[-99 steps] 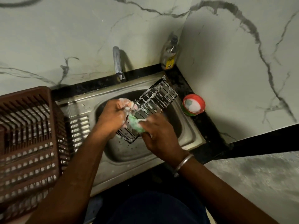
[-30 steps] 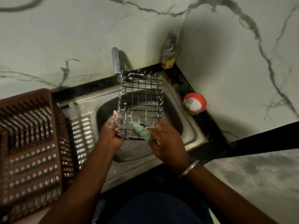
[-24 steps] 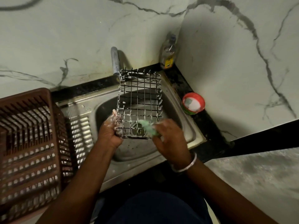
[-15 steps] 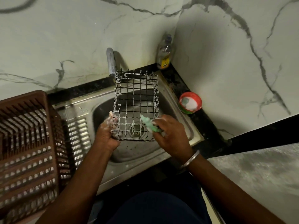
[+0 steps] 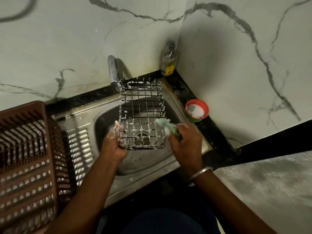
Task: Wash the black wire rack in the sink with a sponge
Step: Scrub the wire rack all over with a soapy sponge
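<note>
The black wire rack (image 5: 141,105), flecked with white foam, is held flat above the steel sink (image 5: 152,162). My left hand (image 5: 113,144), covered in suds, grips the rack's near left corner. My right hand (image 5: 186,144) holds a green sponge (image 5: 166,125) against the rack's right edge, near its front corner. The drain shows through the rack's wires.
A tap (image 5: 112,70) stands behind the sink. In the back corner is a dish soap bottle (image 5: 169,60). A red tub of white soap (image 5: 196,110) sits on the black counter to the right. A brown plastic dish basket (image 5: 25,157) fills the left side.
The rack has gone from tilted on edge to lying flat over the sink. My right hand with the sponge has slid from the rack's front edge to its right side.
</note>
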